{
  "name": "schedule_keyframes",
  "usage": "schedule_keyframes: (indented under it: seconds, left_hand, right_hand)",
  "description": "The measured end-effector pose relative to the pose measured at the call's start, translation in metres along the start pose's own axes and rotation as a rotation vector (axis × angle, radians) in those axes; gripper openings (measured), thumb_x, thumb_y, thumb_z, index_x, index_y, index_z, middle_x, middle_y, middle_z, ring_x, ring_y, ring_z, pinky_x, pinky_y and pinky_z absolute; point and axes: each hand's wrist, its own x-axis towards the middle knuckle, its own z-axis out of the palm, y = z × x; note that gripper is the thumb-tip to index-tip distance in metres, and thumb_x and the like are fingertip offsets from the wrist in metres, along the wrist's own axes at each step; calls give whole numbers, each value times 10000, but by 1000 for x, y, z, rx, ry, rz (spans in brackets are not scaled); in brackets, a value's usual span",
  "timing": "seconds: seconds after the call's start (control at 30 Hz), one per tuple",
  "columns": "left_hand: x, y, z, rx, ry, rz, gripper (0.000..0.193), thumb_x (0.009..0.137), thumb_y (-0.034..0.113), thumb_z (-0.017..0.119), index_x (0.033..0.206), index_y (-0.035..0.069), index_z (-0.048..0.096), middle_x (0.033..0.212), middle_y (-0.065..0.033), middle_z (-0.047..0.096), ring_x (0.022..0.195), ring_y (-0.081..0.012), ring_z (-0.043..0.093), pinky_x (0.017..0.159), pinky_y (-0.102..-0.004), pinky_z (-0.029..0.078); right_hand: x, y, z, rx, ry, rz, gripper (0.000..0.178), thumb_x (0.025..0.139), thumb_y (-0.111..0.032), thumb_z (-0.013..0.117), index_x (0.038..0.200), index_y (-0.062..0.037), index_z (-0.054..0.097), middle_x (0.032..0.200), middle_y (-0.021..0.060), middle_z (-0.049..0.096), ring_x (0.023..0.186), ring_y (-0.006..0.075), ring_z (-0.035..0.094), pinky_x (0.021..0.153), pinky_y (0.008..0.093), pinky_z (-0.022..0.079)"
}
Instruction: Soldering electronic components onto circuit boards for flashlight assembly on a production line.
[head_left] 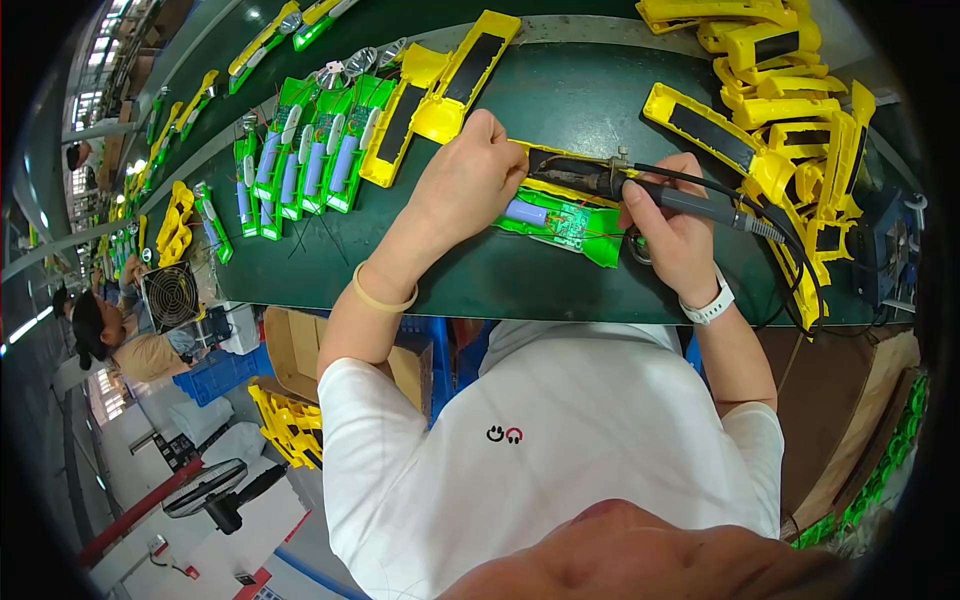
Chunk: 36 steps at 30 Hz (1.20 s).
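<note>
The right hand (672,232), right of the green casing (604,252), grips a corded tool (700,204). The left hand (472,175) is closed, its contents hidden.

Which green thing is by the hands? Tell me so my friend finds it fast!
On the dark green table, look between the left hand and right hand. There lies a bright green shell with a lilac cylinder inside. Unlike the green shells bunched at the left, it lies sideways, apart from them.
</note>
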Motion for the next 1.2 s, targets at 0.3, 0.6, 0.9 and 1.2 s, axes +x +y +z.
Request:
schedule_keyframes:
  seconds: [0.3, 0.6, 0.9, 1.2]
  left_hand:
    - [3, -1, -3, 2, -70, 14, 27, 723, 23, 616, 728, 5, 636, 799, -134, 487, 731, -276, 554, 673, -348, 492]
    - [5, 1, -3, 49, -95, 7, 58, 719, 49, 656, 772, 26, 644, 812, -115, 497, 738, -265, 554, 663, -346, 481]
    - [8, 4, -11, 62, -194, -43, 67, 734, 60, 647, 786, 21, 631, 831, -123, 486, 756, -274, 542, 689, -345, 469]
    - [19, 7, -13, 56, -64, 71, 130, 755, 129, 694, 837, 36, 657, 851, -94, 516, 748, -241, 548, 665, -330, 464]
  right_hand:
    - [4, 8, -2, -156, -81, 0, 225, 863, -75, 612, 939, -47, 403, 793, 44, 555, 664, 90, 569, 586, 216, 456]
    - [-11, -17, -15, 26, 130, -117, 222, 865, -51, 602, 996, -40, 422, 804, 48, 540, 638, 106, 577, 551, 217, 461]
    - [-32, -49, -80, -245, 565, -281, 379, 927, -228, 541, 1196, -51, 342, 1074, 148, 540, 914, 214, 626, 659, 294, 573]
    - [-32, -27, -71, -49, 340, -522, 313, 937, -197, 509, 1140, -50, 321, 1102, 217, 513, 987, 325, 608, 860, 444, 512]
